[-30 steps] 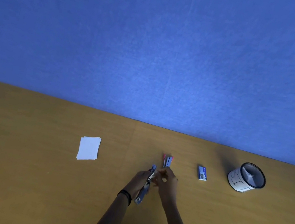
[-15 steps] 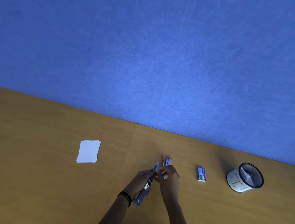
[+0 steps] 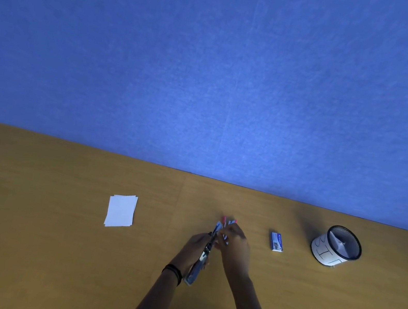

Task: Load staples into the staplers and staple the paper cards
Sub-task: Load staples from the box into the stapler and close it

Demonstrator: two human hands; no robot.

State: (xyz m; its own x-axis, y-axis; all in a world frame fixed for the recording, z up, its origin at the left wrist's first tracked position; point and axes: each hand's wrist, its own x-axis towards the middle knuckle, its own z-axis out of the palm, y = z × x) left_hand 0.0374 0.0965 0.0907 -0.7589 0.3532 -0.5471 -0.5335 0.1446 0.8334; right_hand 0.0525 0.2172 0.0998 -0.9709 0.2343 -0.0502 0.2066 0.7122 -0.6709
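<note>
My left hand (image 3: pixel 194 248) grips a blue stapler (image 3: pixel 202 260), swung open lengthwise above the wooden table (image 3: pixel 44 249). My right hand (image 3: pixel 235 247) has its fingers curled at the stapler's far end, pinching something small and pale there; whether it is staples I cannot tell. A red stapler (image 3: pixel 229 221) lies just behind my right fingers, mostly hidden. A small stack of white paper cards (image 3: pixel 120 210) lies to the left. A blue staple box (image 3: pixel 277 241) lies to the right.
A black mesh cup (image 3: pixel 336 247) with a white label stands at the far right and holds folded paper. A blue wall (image 3: pixel 211 74) rises behind the table's far edge. A black band circles my left wrist.
Both hands stay at the open stapler. My right fingers have shifted slightly at its far end. The camera has tilted a little.
</note>
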